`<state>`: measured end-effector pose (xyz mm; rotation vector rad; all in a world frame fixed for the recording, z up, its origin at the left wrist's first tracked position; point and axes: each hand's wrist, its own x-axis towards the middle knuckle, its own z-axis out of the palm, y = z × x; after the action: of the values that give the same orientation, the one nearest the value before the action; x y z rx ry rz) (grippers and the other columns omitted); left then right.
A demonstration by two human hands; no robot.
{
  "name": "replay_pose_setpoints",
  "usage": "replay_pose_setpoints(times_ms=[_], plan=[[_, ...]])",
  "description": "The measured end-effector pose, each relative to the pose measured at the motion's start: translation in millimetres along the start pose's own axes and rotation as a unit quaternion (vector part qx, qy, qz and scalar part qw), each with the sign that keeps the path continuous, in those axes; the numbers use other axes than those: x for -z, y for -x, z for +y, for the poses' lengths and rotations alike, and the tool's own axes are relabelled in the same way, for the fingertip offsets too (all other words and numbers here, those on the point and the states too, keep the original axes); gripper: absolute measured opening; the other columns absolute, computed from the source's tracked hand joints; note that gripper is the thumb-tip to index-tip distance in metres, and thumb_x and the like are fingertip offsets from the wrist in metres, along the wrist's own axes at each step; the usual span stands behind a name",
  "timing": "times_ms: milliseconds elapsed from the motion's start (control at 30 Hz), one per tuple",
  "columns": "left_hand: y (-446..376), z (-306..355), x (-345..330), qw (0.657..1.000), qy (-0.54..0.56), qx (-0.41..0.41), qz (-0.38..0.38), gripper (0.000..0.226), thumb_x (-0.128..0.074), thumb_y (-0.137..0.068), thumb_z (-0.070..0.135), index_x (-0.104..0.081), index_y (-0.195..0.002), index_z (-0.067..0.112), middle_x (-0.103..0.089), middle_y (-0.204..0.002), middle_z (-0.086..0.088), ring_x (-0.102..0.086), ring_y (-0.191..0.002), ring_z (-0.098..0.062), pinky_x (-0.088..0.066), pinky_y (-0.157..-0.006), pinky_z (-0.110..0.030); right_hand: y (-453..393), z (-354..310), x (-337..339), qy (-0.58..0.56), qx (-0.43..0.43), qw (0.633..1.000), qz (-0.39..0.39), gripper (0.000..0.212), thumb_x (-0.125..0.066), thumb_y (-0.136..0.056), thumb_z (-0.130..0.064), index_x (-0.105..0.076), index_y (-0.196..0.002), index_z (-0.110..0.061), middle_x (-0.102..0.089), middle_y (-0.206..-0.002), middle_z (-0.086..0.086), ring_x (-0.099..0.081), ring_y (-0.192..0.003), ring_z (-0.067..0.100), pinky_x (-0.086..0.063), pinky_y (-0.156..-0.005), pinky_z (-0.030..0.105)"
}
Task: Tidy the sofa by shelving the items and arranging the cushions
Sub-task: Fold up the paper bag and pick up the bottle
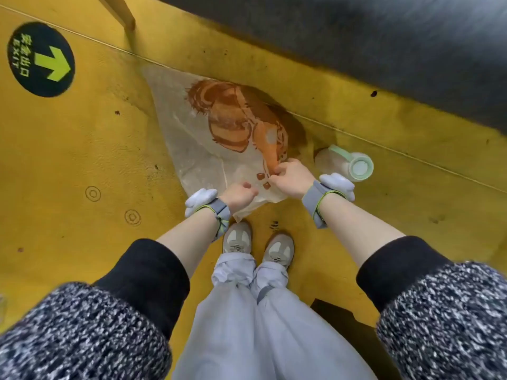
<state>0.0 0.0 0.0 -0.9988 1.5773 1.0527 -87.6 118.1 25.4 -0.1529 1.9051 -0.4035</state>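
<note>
A cream cushion (pixel 203 138) printed with a brown and orange figure lies flat on the yellow floor in front of my feet. My left hand (pixel 240 193) grips its near edge with curled fingers. My right hand (pixel 290 175) pinches the same near edge a little further right. Just right of the cushion a clear bottle (pixel 344 161) with a pale green cap and strap lies on its side on the floor. The dark sofa (pixel 384 45) runs across the top right.
A round black exit sticker (pixel 41 59) with a green arrow marks the yellow floor (pixel 82 160) at the upper left. A wooden leg (pixel 120 12) stands at the top. My two shoes (pixel 258 245) are right below the cushion.
</note>
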Motion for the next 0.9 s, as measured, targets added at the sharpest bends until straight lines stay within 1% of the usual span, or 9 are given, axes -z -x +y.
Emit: replay_pose_setpoints(times_ms=[133, 267, 333, 400, 467, 600, 767, 833, 900], plan=[[-11, 0, 1, 1.000, -0.006, 0.015, -0.005, 0.050, -0.049, -0.096, 0.026, -0.040, -0.142, 0.010, -0.041, -0.148, -0.011, -0.039, -0.136, -0.028, -0.033, -0.109, -0.030, -13, 2, -1, -0.007, -0.006, 1.000, 0.003, 0.039, -0.052, -0.092, -0.033, -0.069, -0.108, -0.002, -0.064, -0.118, 0.015, -0.060, -0.105, 0.033, -0.049, -0.084, 0.033], [-19, 3, -1, 0.999, -0.015, 0.046, 0.003, 0.049, -0.048, -0.097, 0.027, -0.043, -0.139, 0.002, -0.046, -0.142, -0.017, -0.044, -0.131, -0.032, -0.037, -0.106, -0.033, -21, 3, 0, -0.048, -0.021, 0.999, -0.002, 0.028, -0.054, -0.090, -0.028, -0.066, -0.084, -0.003, -0.062, -0.084, 0.012, -0.057, -0.081, 0.030, -0.044, -0.058, 0.029], [-20, 1, -1, 0.998, 0.001, 0.064, 0.004, 0.045, -0.048, -0.097, 0.026, -0.049, -0.131, -0.003, -0.052, -0.134, -0.017, -0.048, -0.125, -0.034, -0.040, -0.101, -0.035, -22, 0, 1, -0.073, -0.020, 0.997, 0.005, 0.030, -0.056, -0.088, -0.025, -0.070, -0.086, 0.002, -0.069, -0.086, 0.015, -0.062, -0.085, 0.035, -0.050, -0.066, 0.033], [-16, -1, -2, 0.997, 0.013, 0.071, -0.001, 0.034, -0.047, -0.097, 0.025, -0.055, -0.111, -0.005, -0.054, -0.109, -0.012, -0.054, -0.106, -0.031, -0.039, -0.089, -0.033, -21, -3, 4, -0.106, -0.027, 0.994, 0.024, 0.033, -0.057, -0.087, -0.023, -0.071, -0.100, 0.004, -0.071, -0.104, 0.019, -0.063, -0.100, 0.037, -0.053, -0.083, 0.041], [-8, -2, -1, 0.997, 0.010, 0.076, -0.004, 0.031, -0.046, -0.098, 0.025, -0.055, -0.102, -0.005, -0.049, -0.105, -0.010, -0.053, -0.095, -0.027, -0.038, -0.085, -0.033, -21, -4, 8, -0.131, -0.027, 0.990, 0.034, 0.033, -0.057, -0.088, -0.022, -0.071, -0.103, 0.004, -0.071, -0.106, 0.022, -0.064, -0.102, 0.036, -0.052, -0.088, 0.042], [22, 2, 9, 0.997, 0.016, 0.082, 0.006, 0.042, -0.045, -0.098, 0.028, -0.049, -0.125, -0.004, -0.049, -0.131, -0.020, -0.052, -0.107, -0.032, -0.040, -0.091, -0.034, -5, -13, 24, -0.194, -0.035, 0.979, 0.052, 0.021, -0.058, -0.087, -0.016, -0.073, -0.088, -0.001, -0.068, -0.080, 0.009, -0.062, -0.081, 0.025, -0.050, -0.077, 0.035], [74, 14, 30, 0.997, 0.039, 0.053, 0.035, 0.025, -0.052, -0.094, 0.024, -0.050, -0.115, 0.010, -0.048, -0.099, -0.009, -0.044, -0.085, -0.023, -0.038, -0.071, -0.028, 38, -36, 48, -0.246, -0.040, 0.967, 0.061, 0.020, -0.052, -0.091, -0.010, -0.072, -0.090, -0.003, -0.065, -0.080, 0.012, -0.057, -0.070, 0.023, -0.050, -0.071, 0.035], [96, 17, 34, 0.996, 0.066, 0.041, 0.039, 0.034, -0.058, -0.091, 0.021, -0.044, -0.121, 0.016, -0.049, -0.090, -0.005, -0.044, -0.073, -0.019, -0.035, -0.057, -0.027, 56, -44, 58, -0.281, -0.048, 0.957, 0.060, 0.018, -0.052, -0.092, -0.010, -0.068, -0.084, -0.007, -0.063, -0.073, 0.012, -0.055, -0.057, 0.022, -0.047, -0.059, 0.028], [128, 20, 38, 0.995, 0.091, 0.021, 0.035, 0.043, -0.061, -0.089, 0.018, -0.040, -0.127, 0.020, -0.050, -0.097, -0.004, -0.046, -0.071, -0.016, -0.035, -0.054, -0.027, 85, -53, 69, -0.303, -0.051, 0.950, 0.063, 0.016, -0.051, -0.091, -0.008, -0.066, -0.086, -0.006, -0.060, -0.069, 0.013, -0.053, -0.052, 0.020, -0.045, -0.050, 0.023]])
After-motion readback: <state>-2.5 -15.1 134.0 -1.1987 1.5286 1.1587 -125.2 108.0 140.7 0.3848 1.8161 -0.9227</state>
